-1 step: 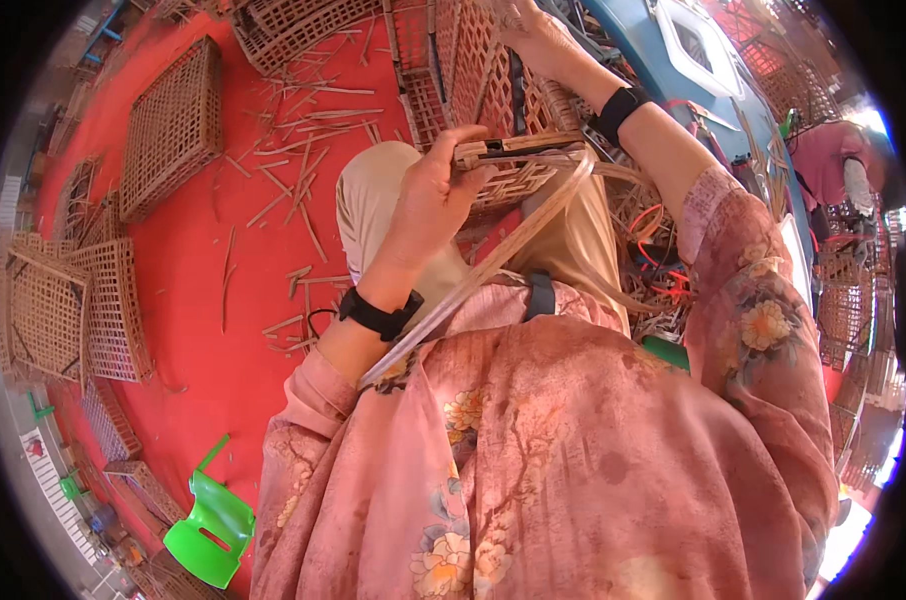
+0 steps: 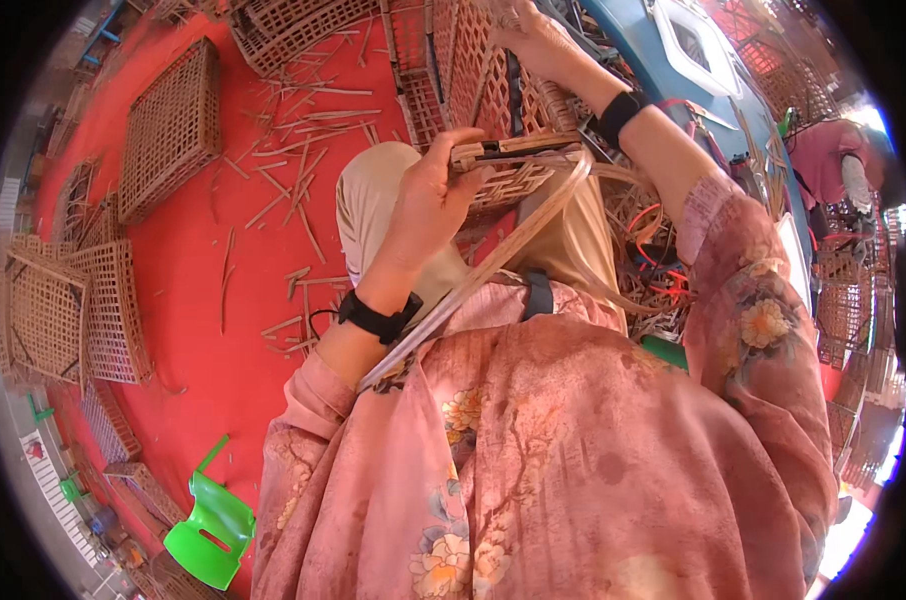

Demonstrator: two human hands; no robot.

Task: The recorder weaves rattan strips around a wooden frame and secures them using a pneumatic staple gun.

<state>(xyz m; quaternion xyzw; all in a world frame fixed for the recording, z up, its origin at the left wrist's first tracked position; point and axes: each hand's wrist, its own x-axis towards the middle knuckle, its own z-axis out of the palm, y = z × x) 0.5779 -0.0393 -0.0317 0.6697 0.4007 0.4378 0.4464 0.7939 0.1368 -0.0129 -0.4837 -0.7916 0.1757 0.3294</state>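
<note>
A woven bamboo basket with an open lattice wall stands between my knees. My left hand is closed on its near rim, thumb on the near side and fingers beyond the edge. Dark binding runs along that rim. Long pale cane strips bend over the rim's right end and trail down across my lap. My right hand is at the basket's far upper right, its fingers curled near the lattice. The picture's upper edge and blur hide what those fingers hold, if anything.
Cut cane pieces litter the red floor. More lattice panels lie to the left, beyond a green plastic chair. A blue surface and tangled cane offcuts are at right. Another person sits far right.
</note>
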